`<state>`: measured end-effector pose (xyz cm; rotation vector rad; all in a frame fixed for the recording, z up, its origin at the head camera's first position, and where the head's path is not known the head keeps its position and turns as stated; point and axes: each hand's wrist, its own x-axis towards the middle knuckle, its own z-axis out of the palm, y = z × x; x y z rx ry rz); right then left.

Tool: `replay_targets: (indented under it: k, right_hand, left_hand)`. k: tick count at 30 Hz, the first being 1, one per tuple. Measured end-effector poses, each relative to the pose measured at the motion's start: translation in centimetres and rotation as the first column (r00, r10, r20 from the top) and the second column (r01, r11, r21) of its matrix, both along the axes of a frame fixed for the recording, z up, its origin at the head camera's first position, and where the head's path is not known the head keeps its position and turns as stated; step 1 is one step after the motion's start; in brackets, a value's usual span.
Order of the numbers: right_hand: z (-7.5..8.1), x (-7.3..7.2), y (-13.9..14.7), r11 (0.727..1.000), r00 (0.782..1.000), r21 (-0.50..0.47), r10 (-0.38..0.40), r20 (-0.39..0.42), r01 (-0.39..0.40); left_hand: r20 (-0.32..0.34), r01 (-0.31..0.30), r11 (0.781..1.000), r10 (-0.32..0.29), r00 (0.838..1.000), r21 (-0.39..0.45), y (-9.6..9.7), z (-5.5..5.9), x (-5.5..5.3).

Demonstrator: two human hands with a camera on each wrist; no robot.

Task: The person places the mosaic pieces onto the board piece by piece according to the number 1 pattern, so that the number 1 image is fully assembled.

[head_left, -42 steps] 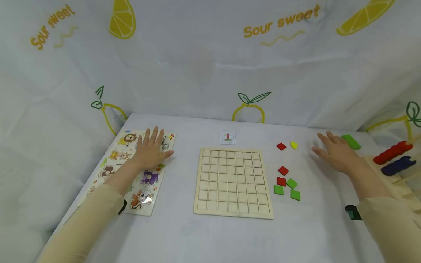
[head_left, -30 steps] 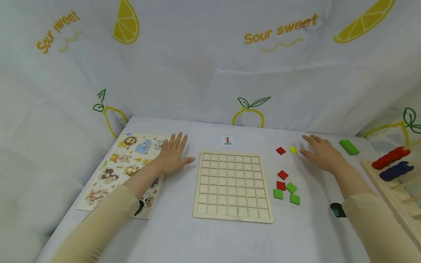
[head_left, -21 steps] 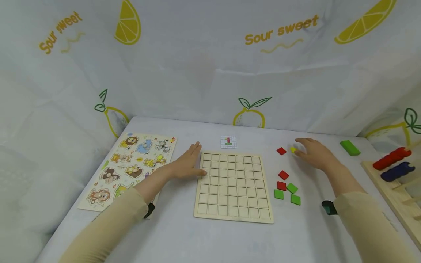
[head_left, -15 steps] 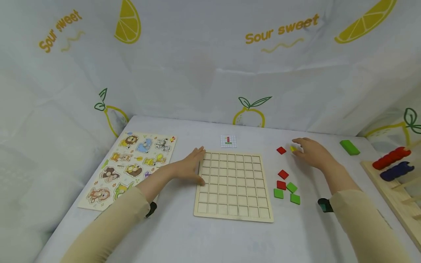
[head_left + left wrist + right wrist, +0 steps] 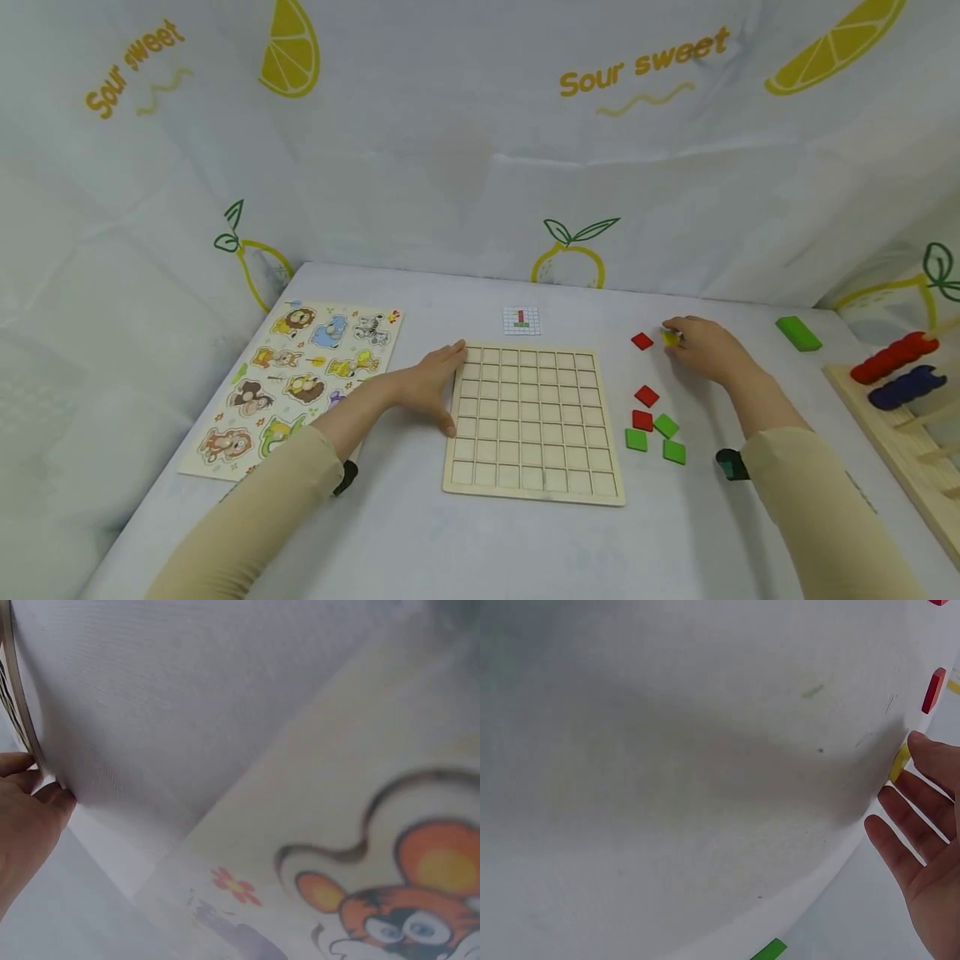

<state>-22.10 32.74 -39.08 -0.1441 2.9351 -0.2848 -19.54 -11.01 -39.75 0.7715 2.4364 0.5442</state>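
Note:
My left hand (image 5: 426,386) lies along the left edge of a wooden grid board (image 5: 534,496), its fingertips and spread thumb touching the rim. In the left wrist view, the left hand's fingers (image 5: 58,796) meet the board's edge. At the right, my right hand (image 5: 707,350) pinches a small yellow tile (image 5: 671,338) between thumb and forefinger, at the tabletop. The right wrist view shows the yellow tile (image 5: 899,762) partly covered by the thumb, the other fingers spread. Near it lies a red tile (image 5: 642,341); closer to me are red tiles (image 5: 647,396) and green tiles (image 5: 636,440).
A printed pattern card (image 5: 521,321) lies behind the board. An animal puzzle (image 5: 303,388) sits at the left, partly under my left forearm. A green block (image 5: 798,333) and a wooden bead frame (image 5: 892,446) stand at the right. A lemon-print cloth (image 5: 450,167) hangs behind.
My left hand has moved right from above the animal puzzle to the board's left edge. The right hand has come left and taken the yellow tile between thumb and forefinger.

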Motion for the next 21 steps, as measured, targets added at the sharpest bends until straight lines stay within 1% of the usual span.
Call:
replay_targets:
  k: [6, 9, 15, 21]
  right_hand:
    - [-0.45, -0.24, 0.14, 1.0, 1.0, 0.016, 0.004, -0.028, -0.004]
    - [-0.59, -0.28, 0.13, 1.0, 0.999, 0.026, 0.001, -0.034, 0.0]
    - [-0.63, -0.38, -0.14, 1.0, 0.999, 0.026, -0.006, -0.038, 0.007]
    - [-0.62, -0.33, -0.34, 1.0, 0.999, 0.025, 0.0, -0.051, 0.001]
  left_hand:
    - [0.011, -0.001, 1.0, 0.001, 1.0, 0.019, -0.12, -0.09, -0.12]
    - [0.001, 0.001, 1.0, -0.001, 1.0, 0.013, -0.08, -0.27, -0.12]
    - [-0.039, 0.003, 1.0, -0.004, 0.999, -0.027, 0.01, -0.23, -0.04]
    - [-0.058, 0.006, 0.997, -0.01, 0.998, -0.072, 0.12, 0.01, -0.03]
